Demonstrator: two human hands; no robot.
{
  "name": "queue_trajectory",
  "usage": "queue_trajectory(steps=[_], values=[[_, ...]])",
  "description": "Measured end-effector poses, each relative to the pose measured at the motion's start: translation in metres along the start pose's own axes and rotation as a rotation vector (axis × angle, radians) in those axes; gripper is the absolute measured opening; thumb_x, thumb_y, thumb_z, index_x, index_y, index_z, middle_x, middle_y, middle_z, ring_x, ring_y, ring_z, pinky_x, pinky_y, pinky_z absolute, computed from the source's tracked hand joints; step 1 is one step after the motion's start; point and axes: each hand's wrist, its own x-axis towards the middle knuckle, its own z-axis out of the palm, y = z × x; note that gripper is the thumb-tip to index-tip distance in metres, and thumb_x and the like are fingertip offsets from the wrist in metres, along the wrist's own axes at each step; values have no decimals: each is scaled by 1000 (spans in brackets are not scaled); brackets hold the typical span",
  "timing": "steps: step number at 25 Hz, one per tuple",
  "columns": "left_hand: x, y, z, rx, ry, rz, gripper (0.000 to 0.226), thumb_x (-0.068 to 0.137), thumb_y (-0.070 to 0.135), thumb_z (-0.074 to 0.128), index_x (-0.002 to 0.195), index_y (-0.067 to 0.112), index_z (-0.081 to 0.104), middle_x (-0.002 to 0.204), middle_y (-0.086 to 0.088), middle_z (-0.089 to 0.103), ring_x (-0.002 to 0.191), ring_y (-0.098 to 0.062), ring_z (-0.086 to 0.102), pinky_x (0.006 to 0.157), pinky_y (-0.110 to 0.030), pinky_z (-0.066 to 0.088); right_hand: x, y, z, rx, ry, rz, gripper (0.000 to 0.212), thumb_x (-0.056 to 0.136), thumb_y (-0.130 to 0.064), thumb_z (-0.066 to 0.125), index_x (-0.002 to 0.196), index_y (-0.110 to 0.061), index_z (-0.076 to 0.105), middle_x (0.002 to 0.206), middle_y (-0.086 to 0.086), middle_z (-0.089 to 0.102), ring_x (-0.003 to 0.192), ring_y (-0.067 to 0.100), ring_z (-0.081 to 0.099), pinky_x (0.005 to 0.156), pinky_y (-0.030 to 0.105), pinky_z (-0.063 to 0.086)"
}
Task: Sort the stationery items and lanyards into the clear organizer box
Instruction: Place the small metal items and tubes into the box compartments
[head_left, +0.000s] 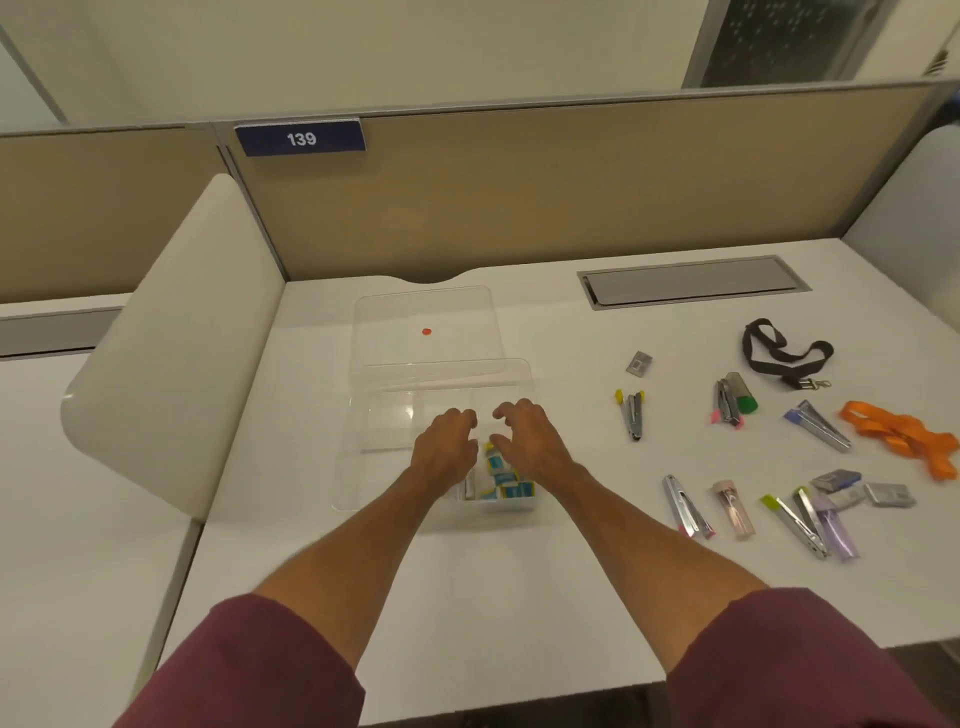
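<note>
The clear organizer box (363, 441) sits on the white desk with its lid (423, 317) swung open behind it. Small blue-and-white packets (506, 486) lie in its near right compartment. My left hand (447, 441) and my right hand (524, 439) hover side by side over the box, fingers curled and apart, holding nothing. To the right lie a black lanyard (779, 353), an orange lanyard (904, 436), several staplers such as one with yellow tips (632, 413), and small staple boxes (888, 493).
Beige partition walls stand behind and to the left of the desk. A grey cable hatch (691, 283) is set into the desk at the back right. A white curved divider (171, 353) rises at the left of the box.
</note>
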Motion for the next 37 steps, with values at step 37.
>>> queue_trajectory(steps=[37], values=[[48,426,218,41,-390,411,33,93,23,54,125,14,51,125,-11,56,108,-22,54,90,-35,47,-154,420,-198,-221,116,571,54,94,-19,58,144,-18,38,151,10,35,138,26,34,109,35,38]])
